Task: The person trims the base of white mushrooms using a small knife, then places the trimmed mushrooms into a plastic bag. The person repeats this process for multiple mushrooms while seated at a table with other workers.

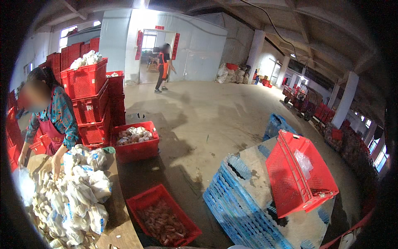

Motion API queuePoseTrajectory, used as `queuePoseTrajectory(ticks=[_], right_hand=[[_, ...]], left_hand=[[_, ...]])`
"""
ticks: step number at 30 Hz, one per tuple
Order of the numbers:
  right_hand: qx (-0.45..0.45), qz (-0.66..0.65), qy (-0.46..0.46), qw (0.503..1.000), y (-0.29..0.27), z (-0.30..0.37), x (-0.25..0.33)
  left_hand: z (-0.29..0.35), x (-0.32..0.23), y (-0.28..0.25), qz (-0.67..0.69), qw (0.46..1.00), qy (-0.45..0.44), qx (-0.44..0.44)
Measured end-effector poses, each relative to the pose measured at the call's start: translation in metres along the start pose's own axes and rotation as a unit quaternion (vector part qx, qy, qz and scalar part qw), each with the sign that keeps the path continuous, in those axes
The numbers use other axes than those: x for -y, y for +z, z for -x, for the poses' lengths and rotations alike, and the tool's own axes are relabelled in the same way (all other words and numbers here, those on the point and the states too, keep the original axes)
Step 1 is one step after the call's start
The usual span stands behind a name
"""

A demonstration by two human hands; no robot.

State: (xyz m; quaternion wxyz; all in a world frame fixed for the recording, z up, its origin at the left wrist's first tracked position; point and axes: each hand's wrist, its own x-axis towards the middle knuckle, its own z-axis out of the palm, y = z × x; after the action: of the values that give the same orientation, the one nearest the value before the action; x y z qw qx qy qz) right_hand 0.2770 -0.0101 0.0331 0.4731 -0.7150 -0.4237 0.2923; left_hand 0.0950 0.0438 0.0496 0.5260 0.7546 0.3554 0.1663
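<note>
Neither of my hands shows in the head view. Low on the left, a table bears a heap of pale, elongated pieces that look like mushrooms. Filled clear plastic bags with blue print lie among them. Across that table a co-worker in a patterned shirt and dark red apron bends over the heap, one hand on the pieces and the other by a clear plastic bag. At the right, a red crate rests tilted on a board, with crumpled clear plastic inside.
Blue stacked, ridged pieces support the board. A red crate of brownish scraps stands on the floor beside the table; another red crate holds bagged goods. Stacked red crates rise behind the co-worker. Another person walks near a doorway.
</note>
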Motion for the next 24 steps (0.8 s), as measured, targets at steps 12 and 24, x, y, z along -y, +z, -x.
queuePoseTrajectory(ticks=[12, 24], right_hand=[[0.067, -0.078, 0.017, 0.995, -0.025, 0.014, 0.053], [-0.039, -0.126, 0.112, 0.985, -0.033, 0.004, 0.008]], left_hand=[[0.005, -0.060, 0.012, 0.130, 0.982, -0.063, -0.124], [-0.014, -0.007, -0.063, 0.094, 0.966, -0.178, -0.162]])
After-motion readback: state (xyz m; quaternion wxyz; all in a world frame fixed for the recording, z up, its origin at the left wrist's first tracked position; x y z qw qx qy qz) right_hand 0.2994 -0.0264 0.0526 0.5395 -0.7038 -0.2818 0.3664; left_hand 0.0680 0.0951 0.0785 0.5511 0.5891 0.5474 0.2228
